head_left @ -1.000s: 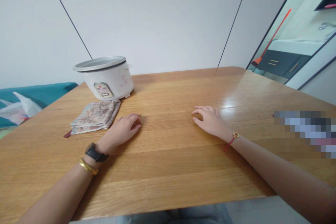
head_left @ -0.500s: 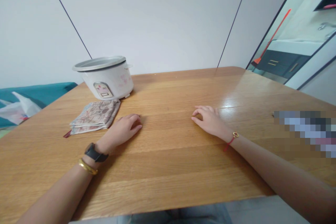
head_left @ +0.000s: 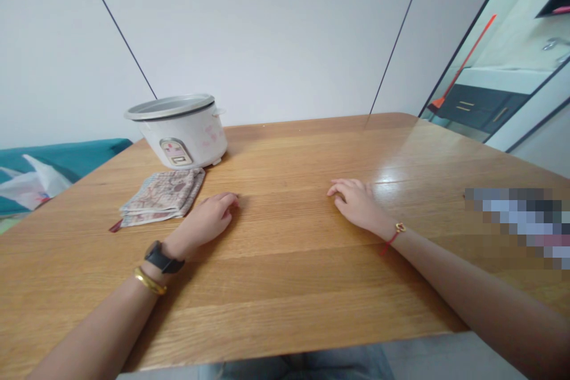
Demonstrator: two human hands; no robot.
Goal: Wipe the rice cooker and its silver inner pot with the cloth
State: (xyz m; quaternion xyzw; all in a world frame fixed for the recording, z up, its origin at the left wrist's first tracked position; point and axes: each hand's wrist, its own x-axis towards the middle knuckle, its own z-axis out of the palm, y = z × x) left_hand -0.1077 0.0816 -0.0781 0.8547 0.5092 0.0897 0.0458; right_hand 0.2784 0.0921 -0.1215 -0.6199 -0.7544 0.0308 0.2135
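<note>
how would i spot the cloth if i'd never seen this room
On the wooden table, find the white cooker toward the far left. The cloth lies just in front of it, beside the person's left hand. Unlike the tall, rigid cooker, it is flat, folded and brown-patterned, with a dark red tab at one corner.

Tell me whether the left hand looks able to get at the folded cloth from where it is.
Probably yes: the left hand looks empty and lies just beside the folded cloth, with nothing visible between them; the rice cooker stands behind the cloth, out of the way.
</note>
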